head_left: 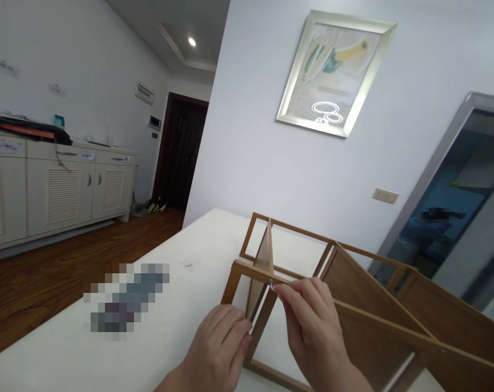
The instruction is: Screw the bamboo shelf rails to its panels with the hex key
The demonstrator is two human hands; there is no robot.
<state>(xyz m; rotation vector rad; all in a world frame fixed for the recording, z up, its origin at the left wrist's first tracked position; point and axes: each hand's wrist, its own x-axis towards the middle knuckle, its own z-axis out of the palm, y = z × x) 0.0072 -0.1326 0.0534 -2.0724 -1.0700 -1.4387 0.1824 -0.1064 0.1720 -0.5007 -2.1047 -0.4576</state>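
Observation:
A wooden shelf frame (365, 305) with thin bamboo-coloured rails and panels lies on a white table (181, 283). My right hand (312, 321) pinches a small metal piece (272, 283), a screw or key, against the frame's near top rail by an upright divider panel (265, 253). My left hand (220, 343) is closed, its fingers curled around a lower upright strut of the frame.
A blurred-out object (126, 299) lies on the table to the left. A small screw-like speck (188, 265) rests further back. White cabinets (54, 185) line the left wall over a wooden floor. A framed picture (334, 71) hangs on the wall; a glass door (455, 207) stands right.

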